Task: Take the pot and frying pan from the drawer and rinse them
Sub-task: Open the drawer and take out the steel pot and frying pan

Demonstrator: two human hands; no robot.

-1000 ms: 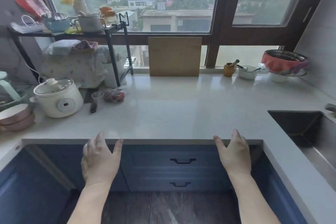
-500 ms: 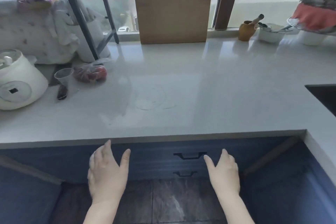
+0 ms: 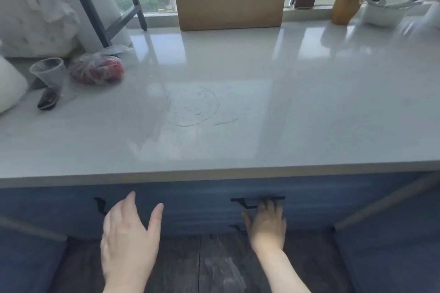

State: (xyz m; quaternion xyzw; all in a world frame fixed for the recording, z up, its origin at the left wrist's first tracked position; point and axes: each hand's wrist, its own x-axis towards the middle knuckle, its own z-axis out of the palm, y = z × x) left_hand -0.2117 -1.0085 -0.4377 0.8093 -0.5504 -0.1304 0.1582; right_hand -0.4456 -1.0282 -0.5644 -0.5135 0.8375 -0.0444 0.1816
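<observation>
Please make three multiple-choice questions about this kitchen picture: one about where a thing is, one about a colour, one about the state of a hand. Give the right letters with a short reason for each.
1. Where does the clear cup stand?
A. on the counter, left side
B. on the floor
C. inside a drawer

2. What colour are the drawer fronts?
A. white
B. blue
C. red

3. What is the right hand doing?
A. resting flat on the counter
B. holding a pan
C. reaching its fingers to the black handle

Answers:
1 A: the cup stands on the counter near its left end, beside a bag of red produce.
2 B: the fronts under the counter edge are blue.
3 C: its fingers curl at the handle, while the left hand is open and holds nothing.
</observation>
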